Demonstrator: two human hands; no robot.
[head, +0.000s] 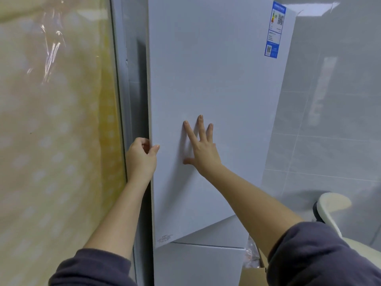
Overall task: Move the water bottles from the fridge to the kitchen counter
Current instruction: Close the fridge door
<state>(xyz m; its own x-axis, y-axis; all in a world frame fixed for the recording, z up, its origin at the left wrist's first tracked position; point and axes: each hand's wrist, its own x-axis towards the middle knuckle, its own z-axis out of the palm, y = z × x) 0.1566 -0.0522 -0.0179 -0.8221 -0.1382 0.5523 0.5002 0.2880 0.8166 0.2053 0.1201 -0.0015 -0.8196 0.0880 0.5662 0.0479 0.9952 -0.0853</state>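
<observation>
A white fridge door [216, 83] fills the middle of the view, with a blue label [275, 29] near its top right corner. My left hand [141, 156] grips the door's left edge, fingers curled behind it and thumb on the front. My right hand [201, 145] lies flat on the door face with its fingers spread. The upper door stands slightly swung out over the lower door [198, 265]. No water bottles or kitchen counter are in view.
A glass panel [57, 131] with a yellowish dotted covering stands close on the left. Grey tiled wall [329, 120] is on the right. A cardboard box [253, 275] sits at the fridge's lower right, and a white rounded object [332, 205] lies beside it.
</observation>
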